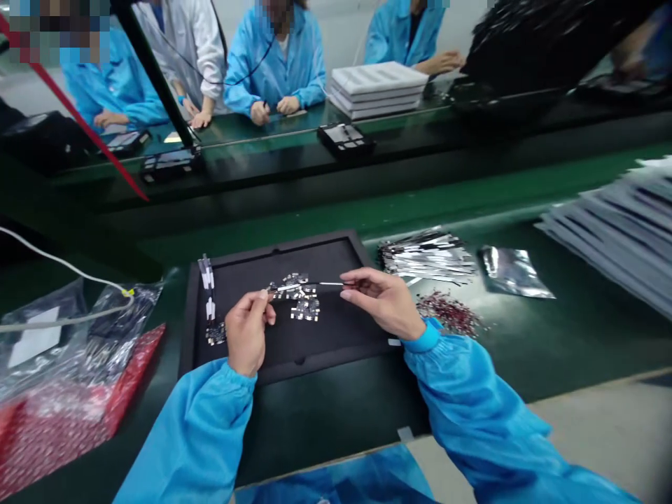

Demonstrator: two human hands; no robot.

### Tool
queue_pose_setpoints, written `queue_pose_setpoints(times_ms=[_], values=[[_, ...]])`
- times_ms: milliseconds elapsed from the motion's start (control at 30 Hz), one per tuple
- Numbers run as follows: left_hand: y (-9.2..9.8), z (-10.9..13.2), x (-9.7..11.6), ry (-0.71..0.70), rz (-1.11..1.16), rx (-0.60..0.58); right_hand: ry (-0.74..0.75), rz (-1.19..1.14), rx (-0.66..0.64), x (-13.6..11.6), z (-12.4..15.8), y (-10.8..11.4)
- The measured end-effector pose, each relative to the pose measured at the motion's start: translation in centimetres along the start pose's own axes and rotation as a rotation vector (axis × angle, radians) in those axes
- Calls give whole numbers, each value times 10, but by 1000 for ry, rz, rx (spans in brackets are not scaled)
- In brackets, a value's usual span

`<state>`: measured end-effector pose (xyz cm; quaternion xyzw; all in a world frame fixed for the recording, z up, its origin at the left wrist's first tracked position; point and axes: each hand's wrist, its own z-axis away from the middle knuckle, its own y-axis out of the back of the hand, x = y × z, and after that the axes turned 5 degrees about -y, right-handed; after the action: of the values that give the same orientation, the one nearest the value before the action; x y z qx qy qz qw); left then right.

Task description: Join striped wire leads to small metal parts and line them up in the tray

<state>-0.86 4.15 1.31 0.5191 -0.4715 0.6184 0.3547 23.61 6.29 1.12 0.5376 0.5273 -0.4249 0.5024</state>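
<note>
The left hand and right hand each pinch an end of a thin strip above a black tray on the green bench. Bagged white paper looks too blurred to read from here. Co-workers in blue or white coats face us.

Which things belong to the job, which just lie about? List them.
Likely the job:
thin black-and-white strip, pinched in left hand, end at right hand
small black circuit boards
black rectangular tray
loose silver-and-white strips

Apparently lying about:
shiny silver pouch
translucent red bubble wrap
stacked flat grey sheets
</note>
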Motion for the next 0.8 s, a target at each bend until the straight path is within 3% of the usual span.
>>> queue_pose_setpoints(times_ms=[133, 367, 533, 800], values=[[2, 0, -2, -101, -178, 7, -49, -169, 27, -1, -3, 3], [7, 0, -2, -207, -336, -52, -15, -192, 87, -4, -5, 2], [6, 4, -3, -263, -293, -78, -10, -101, 134, -3, 0, 5], [2, 11, -5, -194, -119, -110, 7, 54, 177, 0, 4, 8]])
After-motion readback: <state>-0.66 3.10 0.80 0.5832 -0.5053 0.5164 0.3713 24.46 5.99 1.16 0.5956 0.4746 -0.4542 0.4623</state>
